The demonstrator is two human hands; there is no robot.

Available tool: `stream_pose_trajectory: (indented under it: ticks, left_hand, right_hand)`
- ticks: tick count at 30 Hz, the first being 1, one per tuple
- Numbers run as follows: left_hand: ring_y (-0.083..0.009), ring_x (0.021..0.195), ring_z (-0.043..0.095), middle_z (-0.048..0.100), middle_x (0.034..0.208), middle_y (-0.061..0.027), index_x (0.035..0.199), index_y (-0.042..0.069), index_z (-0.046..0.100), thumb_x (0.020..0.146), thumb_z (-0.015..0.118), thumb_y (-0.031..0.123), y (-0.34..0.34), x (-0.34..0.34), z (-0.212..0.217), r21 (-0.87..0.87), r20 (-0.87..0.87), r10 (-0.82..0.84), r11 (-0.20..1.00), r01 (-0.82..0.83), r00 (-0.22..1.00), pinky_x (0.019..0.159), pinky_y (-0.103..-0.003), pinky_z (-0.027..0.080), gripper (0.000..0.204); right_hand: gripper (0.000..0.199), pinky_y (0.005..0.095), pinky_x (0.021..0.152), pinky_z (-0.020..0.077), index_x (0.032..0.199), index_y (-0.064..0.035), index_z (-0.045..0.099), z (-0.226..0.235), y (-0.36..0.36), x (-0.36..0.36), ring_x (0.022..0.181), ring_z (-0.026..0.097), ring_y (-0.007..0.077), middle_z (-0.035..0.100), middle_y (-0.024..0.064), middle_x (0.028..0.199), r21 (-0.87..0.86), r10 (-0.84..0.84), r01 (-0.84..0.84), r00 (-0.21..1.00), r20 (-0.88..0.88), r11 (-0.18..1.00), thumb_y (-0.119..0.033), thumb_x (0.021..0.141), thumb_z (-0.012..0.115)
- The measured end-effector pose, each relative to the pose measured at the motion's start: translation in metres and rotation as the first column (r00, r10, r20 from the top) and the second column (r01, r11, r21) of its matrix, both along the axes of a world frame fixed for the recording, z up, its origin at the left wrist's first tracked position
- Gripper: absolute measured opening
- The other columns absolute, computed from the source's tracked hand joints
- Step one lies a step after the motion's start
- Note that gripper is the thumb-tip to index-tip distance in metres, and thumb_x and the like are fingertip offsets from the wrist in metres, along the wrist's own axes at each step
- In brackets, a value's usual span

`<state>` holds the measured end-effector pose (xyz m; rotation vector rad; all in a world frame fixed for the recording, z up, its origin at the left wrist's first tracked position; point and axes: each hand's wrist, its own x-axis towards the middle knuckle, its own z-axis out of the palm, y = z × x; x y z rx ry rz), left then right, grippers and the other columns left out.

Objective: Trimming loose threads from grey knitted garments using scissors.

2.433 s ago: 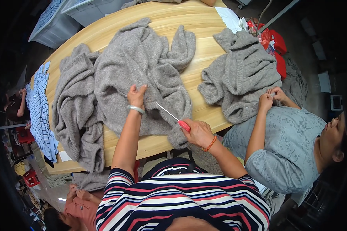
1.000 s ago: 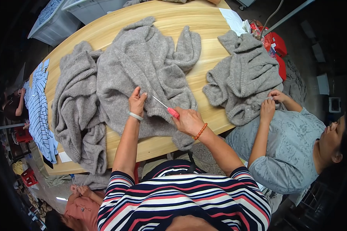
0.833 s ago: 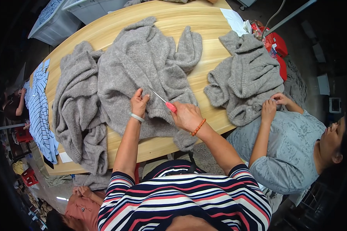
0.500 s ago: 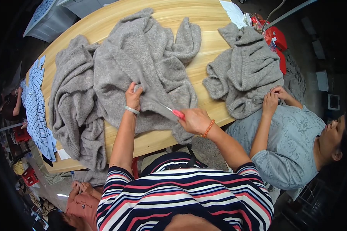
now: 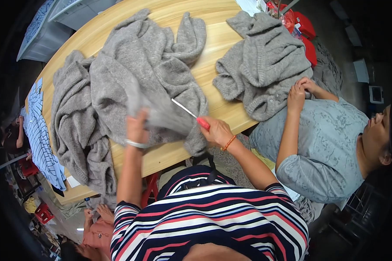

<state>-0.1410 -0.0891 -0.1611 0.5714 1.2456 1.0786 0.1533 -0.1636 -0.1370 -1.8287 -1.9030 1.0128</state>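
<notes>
A grey knit sweater (image 5: 130, 61) lies spread over the wooden table in front of me. My left hand (image 5: 137, 127), with a pale bracelet at the wrist, is at the sweater's near part; its fingers are smeared by motion, and the cloth beside it is blurred too. To its right, my right hand (image 5: 215, 130) is closed round the red-pink handle of a slim tool (image 5: 185, 108). The tool's thin pale metal shaft points up and left over the sweater. I cannot make out its exact kind.
More grey knits (image 5: 76, 126) lie at the left, beside blue striped cloth (image 5: 41, 130). Another grey knit pile (image 5: 270, 61) is at the right, before a seated co-worker (image 5: 318, 143). A second co-worker (image 5: 99, 232) sits lower left. White bins (image 5: 43, 39) stand beyond the table.
My left hand has moved left and down, pulling or sweeping the cloth near it. The tool's shaft, earlier mostly against the sweater, now shows at more length. The view has shifted slightly.
</notes>
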Motion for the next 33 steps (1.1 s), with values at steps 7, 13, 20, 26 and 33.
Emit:
stream_pose_trajectory:
  ticks: [7, 13, 20, 26, 33]
  left_hand:
    - [-0.027, 0.11, 0.064, 0.068, 0.118, -0.0136, 0.128, 0.002, 0.057, 0.1, 0.058, 0.021, 0.069, -0.188, 0.126, 0.373, 0.319, 0.404, 0.778, -0.506, 0.857, 0.095, -0.041, 0.053, 0.035]
    - [-0.0143, 0.078, 0.063, 0.064, 0.091, -0.0018, 0.104, 0.014, 0.055, 0.093, 0.069, 0.014, -0.031, -0.077, 0.003, 0.029, 0.034, 0.455, 0.89, -0.456, 0.89, 0.066, -0.029, 0.053, 0.018]
    - [-0.0101, 0.084, 0.064, 0.066, 0.097, 0.002, 0.122, 0.012, 0.055, 0.09, 0.074, 0.012, -0.076, 0.048, -0.074, -0.178, -0.023, 0.265, 0.948, -0.265, 0.964, 0.067, -0.025, 0.053, 0.037]
    - [-0.0115, 0.075, 0.067, 0.071, 0.093, -0.0036, 0.103, 0.005, 0.064, 0.093, 0.07, 0.01, -0.043, 0.033, -0.064, 0.136, 0.098, 0.252, 0.955, -0.264, 0.963, 0.066, -0.027, 0.056, 0.012]
    - [-0.0152, 0.075, 0.068, 0.066, 0.085, -0.0024, 0.1, 0.008, 0.06, 0.095, 0.069, 0.014, -0.014, 0.005, -0.036, 0.19, 0.076, 0.264, 0.943, -0.274, 0.962, 0.07, -0.031, 0.058, 0.012]
  right_hand:
    - [0.033, 0.0494, 0.082, 0.0522, 0.119, -0.0131, 0.063, 0.009, 0.006, 0.032, 0.094, 0.066, 0.0418, 0.069, 0.0198, 0.1, -0.094, -0.101, 0.114, 0.986, 0.133, 0.989, -0.026, 0.089, 0.065]
    - [0.032, 0.0506, 0.079, 0.0522, 0.119, -0.0139, 0.062, 0.007, -0.006, 0.028, 0.09, 0.067, 0.042, 0.07, 0.0196, 0.095, -0.093, -0.028, 0.04, 0.991, 0.134, 0.995, -0.027, 0.09, 0.065]
    - [0.028, 0.0503, 0.075, 0.0529, 0.116, -0.0162, 0.063, 0.018, -0.009, 0.01, 0.085, 0.068, 0.041, 0.07, 0.0195, 0.088, -0.113, 0.163, -0.148, 0.978, 0.134, 0.983, -0.027, 0.09, 0.065]
    - [0.029, 0.0506, 0.077, 0.0533, 0.111, -0.013, 0.065, 0.041, -0.009, -0.01, 0.085, 0.069, 0.0393, 0.07, 0.0201, 0.086, -0.227, 0.363, -0.327, 0.922, 0.136, 0.917, -0.031, 0.089, 0.064]
    - [0.026, 0.0504, 0.073, 0.0537, 0.11, -0.0141, 0.065, 0.061, -0.003, -0.001, 0.079, 0.068, 0.0404, 0.07, 0.0192, 0.083, -0.184, 0.316, -0.288, 0.937, 0.148, 0.94, -0.03, 0.09, 0.064]
